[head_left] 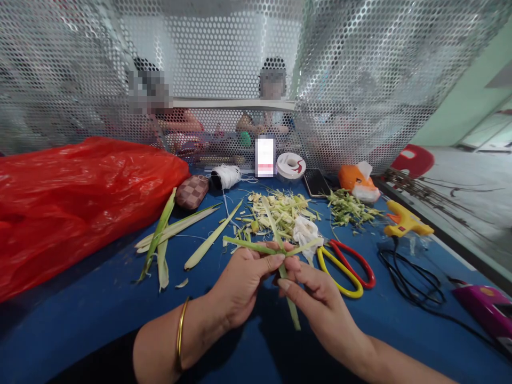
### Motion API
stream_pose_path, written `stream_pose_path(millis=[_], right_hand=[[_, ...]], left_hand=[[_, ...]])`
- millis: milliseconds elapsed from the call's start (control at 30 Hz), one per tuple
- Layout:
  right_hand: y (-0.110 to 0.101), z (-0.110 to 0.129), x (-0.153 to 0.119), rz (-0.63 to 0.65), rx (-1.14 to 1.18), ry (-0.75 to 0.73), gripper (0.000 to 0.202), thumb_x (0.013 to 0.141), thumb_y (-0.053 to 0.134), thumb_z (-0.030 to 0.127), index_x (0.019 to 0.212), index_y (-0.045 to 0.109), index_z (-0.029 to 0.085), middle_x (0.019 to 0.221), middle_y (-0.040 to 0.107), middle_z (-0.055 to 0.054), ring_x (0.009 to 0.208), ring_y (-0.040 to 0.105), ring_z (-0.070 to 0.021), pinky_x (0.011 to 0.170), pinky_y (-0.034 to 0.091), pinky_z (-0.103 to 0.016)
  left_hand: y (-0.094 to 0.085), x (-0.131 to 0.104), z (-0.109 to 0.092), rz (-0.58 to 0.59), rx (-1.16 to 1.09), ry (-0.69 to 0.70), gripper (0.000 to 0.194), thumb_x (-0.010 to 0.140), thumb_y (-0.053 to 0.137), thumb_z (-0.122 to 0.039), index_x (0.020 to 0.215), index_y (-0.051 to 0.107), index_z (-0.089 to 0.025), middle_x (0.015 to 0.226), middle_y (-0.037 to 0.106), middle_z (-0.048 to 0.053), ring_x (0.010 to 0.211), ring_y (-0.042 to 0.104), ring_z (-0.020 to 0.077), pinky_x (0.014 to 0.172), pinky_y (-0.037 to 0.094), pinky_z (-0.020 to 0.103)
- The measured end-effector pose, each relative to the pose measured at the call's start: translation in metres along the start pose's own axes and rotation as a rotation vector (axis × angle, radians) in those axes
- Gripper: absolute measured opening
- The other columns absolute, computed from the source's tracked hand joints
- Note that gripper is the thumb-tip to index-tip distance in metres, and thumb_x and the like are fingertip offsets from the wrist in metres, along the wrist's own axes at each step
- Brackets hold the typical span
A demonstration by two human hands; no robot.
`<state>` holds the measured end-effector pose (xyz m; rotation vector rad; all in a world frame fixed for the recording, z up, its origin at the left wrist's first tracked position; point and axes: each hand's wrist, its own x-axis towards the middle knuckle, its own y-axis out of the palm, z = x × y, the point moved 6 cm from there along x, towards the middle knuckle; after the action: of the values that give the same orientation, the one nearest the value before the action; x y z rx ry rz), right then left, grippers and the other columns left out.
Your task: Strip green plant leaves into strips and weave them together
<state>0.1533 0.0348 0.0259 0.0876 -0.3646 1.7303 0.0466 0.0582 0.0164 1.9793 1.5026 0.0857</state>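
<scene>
Between both hands, above the blue table, are green leaf strips (pixel 294 314) crossed over one another, their ends sticking out several ways. My left hand (pixel 250 280) pinches the crossing, its thumb on top. Closed on the same strips from the right, my right hand (pixel 316 293) has thumb and fingertips just below the crossing. The fingers partly hide how the strips are joined. Scissors with one yellow and one red handle (pixel 352 266) lie right of my right hand, their blades covered by crumpled white tissue (pixel 306 232). Beyond the hands spreads a pile of cut leaf scraps (pixel 276 210).
Long leaf pieces (pixel 214 234) lie left of my hands, near a red plastic bag (pixel 80 208) and checkered pouch (pixel 192 192). White thread (pixel 227 176), a ribbon roll (pixel 290 166) and a phone (pixel 317 183) line the back. A yellow glue gun (pixel 408 220) trails its cord rightward. People sit behind perforated mesh.
</scene>
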Motion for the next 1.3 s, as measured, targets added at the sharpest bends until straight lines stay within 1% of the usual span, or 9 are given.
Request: stream_pose_path(millis=[267, 367, 467, 567, 633, 767, 967, 1133, 1300], right_hand=[[0.002, 0.000, 0.000, 0.013, -0.076, -0.046, 0.029, 0.088, 0.054, 0.023, 0.059, 0.054, 0.020, 0.064, 0.052, 0.001, 0.065, 0.051, -0.0145, 0.064, 0.041, -0.026], [-0.004, 0.011, -0.003, 0.003, -0.234, -0.173, 0.027, 0.090, 0.052, 0.022, 0.063, 0.054, 0.019, 0.062, 0.051, 0.001, 0.066, 0.052, -0.0147, 0.068, 0.041, -0.028], [-0.023, 0.029, -0.005, -0.174, -0.419, -0.356, 0.018, 0.090, 0.052, 0.017, 0.072, 0.055, 0.019, 0.068, 0.053, 0.000, 0.067, 0.051, -0.0149, 0.068, 0.040, -0.030], [-0.040, 0.036, -0.002, -0.362, -0.601, -0.423, 0.009, 0.087, 0.058, 0.018, 0.096, 0.061, 0.018, 0.098, 0.061, -0.008, 0.097, 0.055, -0.0221, 0.085, 0.040, -0.036], [-0.038, 0.029, 0.005, -0.282, -0.642, -0.382, 0.017, 0.087, 0.060, 0.021, 0.104, 0.061, 0.021, 0.106, 0.063, -0.008, 0.105, 0.055, -0.0235, 0.095, 0.036, -0.040], [-0.023, 0.011, 0.012, -0.064, -0.531, -0.216, 0.012, 0.091, 0.055, 0.020, 0.082, 0.062, 0.024, 0.079, 0.067, 0.004, 0.077, 0.062, -0.0146, 0.101, 0.028, -0.039], [-0.017, 0.011, 0.006, -0.023, -0.438, -0.126, 0.022, 0.092, 0.050, 0.021, 0.072, 0.058, 0.021, 0.065, 0.058, 0.003, 0.064, 0.054, -0.0141, 0.087, 0.037, -0.034], [-0.019, 0.011, 0.005, -0.016, -0.415, -0.050, 0.026, 0.092, 0.049, 0.026, 0.067, 0.055, 0.020, 0.063, 0.053, 0.001, 0.063, 0.051, -0.0151, 0.065, 0.039, -0.028], [-0.019, 0.009, 0.003, -0.020, -0.439, -0.014, 0.027, 0.091, 0.049, 0.028, 0.066, 0.052, 0.019, 0.061, 0.051, 0.001, 0.062, 0.049, -0.0150, 0.059, 0.036, -0.027]], left_hand=[[-0.003, 0.002, 0.004, 0.001, 0.007, -0.008, 0.025, 0.070, 0.074, -0.021, 0.092, 0.069, -0.011, 0.070, 0.069, 0.004, 0.058, 0.057, 0.0110, 0.053, 0.042, 0.021], [-0.006, 0.006, -0.002, 0.012, 0.023, 0.007, 0.020, 0.072, 0.073, -0.023, 0.088, 0.068, -0.012, 0.072, 0.070, 0.005, 0.064, 0.062, 0.0127, 0.061, 0.046, 0.022], [-0.009, 0.007, -0.014, 0.016, 0.145, 0.047, 0.018, 0.074, 0.072, -0.024, 0.087, 0.068, -0.012, 0.073, 0.071, 0.004, 0.062, 0.063, 0.0111, 0.065, 0.047, 0.023], [-0.008, 0.006, -0.021, 0.042, 0.283, 0.055, 0.021, 0.073, 0.072, -0.024, 0.090, 0.067, -0.012, 0.074, 0.070, 0.003, 0.053, 0.055, 0.0071, 0.058, 0.043, 0.021], [-0.007, 0.005, -0.020, 0.042, 0.321, 0.054, 0.027, 0.069, 0.075, -0.022, 0.092, 0.066, -0.012, 0.074, 0.068, 0.001, 0.054, 0.051, 0.0065, 0.054, 0.039, 0.020], [-0.007, 0.005, -0.017, 0.011, 0.389, 0.055, 0.026, 0.069, 0.075, -0.023, 0.091, 0.065, -0.013, 0.066, 0.064, -0.002, 0.051, 0.043, 0.0054, 0.048, 0.031, 0.019], [-0.003, 0.006, -0.019, 0.011, 0.473, 0.135, 0.010, 0.073, 0.068, -0.021, 0.075, 0.062, -0.013, 0.060, 0.062, -0.003, 0.061, 0.054, 0.0100, 0.066, 0.040, 0.023], [-0.008, 0.007, -0.017, -0.020, 0.498, 0.102, 0.012, 0.071, 0.068, -0.022, 0.077, 0.062, -0.013, 0.057, 0.061, -0.003, 0.059, 0.053, 0.0104, 0.065, 0.038, 0.024], [-0.010, 0.007, -0.021, -0.020, 0.536, 0.108, 0.012, 0.072, 0.068, -0.023, 0.077, 0.063, -0.014, 0.056, 0.061, -0.004, 0.057, 0.051, 0.0101, 0.063, 0.037, 0.025]])
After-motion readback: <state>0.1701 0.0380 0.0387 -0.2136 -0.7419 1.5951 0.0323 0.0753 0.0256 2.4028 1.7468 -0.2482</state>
